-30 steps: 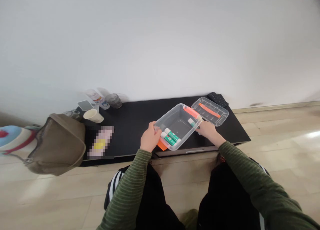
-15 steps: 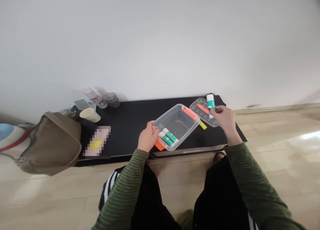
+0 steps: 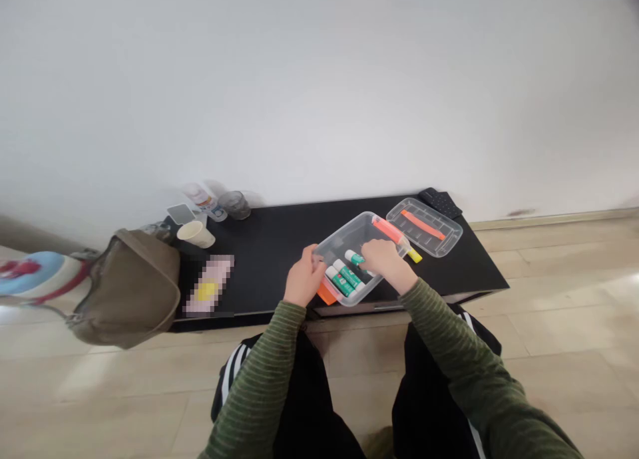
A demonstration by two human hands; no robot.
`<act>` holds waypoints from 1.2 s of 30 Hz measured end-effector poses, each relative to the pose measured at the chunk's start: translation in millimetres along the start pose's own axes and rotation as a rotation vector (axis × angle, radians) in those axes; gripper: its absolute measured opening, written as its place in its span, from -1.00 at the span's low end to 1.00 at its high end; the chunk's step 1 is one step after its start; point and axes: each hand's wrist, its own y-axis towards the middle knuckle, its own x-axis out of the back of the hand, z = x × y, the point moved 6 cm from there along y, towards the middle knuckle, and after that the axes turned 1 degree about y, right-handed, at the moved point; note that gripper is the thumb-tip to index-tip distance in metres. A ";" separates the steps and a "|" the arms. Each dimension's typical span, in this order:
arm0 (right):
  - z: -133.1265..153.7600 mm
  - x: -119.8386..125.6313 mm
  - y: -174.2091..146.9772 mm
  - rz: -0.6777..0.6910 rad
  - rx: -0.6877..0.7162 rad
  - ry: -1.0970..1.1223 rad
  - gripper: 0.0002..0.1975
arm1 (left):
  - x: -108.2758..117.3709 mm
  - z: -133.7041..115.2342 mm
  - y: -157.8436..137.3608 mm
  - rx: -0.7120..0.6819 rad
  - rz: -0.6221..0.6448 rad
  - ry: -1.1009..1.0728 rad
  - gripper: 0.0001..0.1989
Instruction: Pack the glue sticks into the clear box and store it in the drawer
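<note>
My left hand (image 3: 302, 277) grips the left rim of a clear plastic box (image 3: 344, 239) with orange latches, thumb over the edge. Inside the box, my right hand (image 3: 383, 259) is closed on a green-and-white glue stick (image 3: 354, 257). Two more glue sticks (image 3: 345, 279) lie side by side on the box floor, close to my left hand. Behind the box to the right lies its clear lid (image 3: 424, 227) with an orange handle. A yellow object (image 3: 414, 255), perhaps a highlighter, pokes out by the box's right corner.
The black low table (image 3: 279, 246) stands against a white wall. On its left are a brown bag (image 3: 134, 286), a paper cup (image 3: 196, 235), a dark glass (image 3: 234, 205), a spray can (image 3: 207, 203) and a blurred-out pink item (image 3: 207, 286). A black dotted item (image 3: 442, 203) lies behind the lid.
My right hand has carried the glue stick from above the lid leftward and down into the box. My left hand still grips the rim. The camera view has shifted slightly.
</note>
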 end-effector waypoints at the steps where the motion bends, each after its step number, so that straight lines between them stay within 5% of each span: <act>1: 2.3 -3.4 3.3 0.020 -0.001 -0.015 -0.66 | -0.1 -0.1 0.3 -0.006 0.001 -0.006 -0.52; 13: 13.4 -16.6 4.5 0.179 0.083 -0.076 -0.63 | -2.5 3.6 3.7 0.015 0.005 0.016 -0.50; 20: 1.0 -1.0 -0.3 -0.043 0.033 0.032 -0.68 | -3.2 3.8 4.7 0.008 0.015 0.003 -0.52; 24: -35.2 19.3 -8.5 -0.335 -0.035 0.208 -0.64 | -4.0 4.3 5.1 0.005 0.016 -0.010 -0.51; 29: -115.6 36.7 -34.0 -0.783 -0.172 0.393 -0.62 | -4.7 3.3 5.1 0.013 0.021 0.008 -0.50; 32: -160.7 21.7 -36.0 -0.749 -0.326 0.399 -0.65 | -4.1 1.6 4.8 0.005 0.020 0.005 -0.49; 36: -183.4 -12.4 -21.1 -0.445 -0.398 0.332 -0.72 | -2.7 0.2 4.2 0.000 0.018 0.003 -0.49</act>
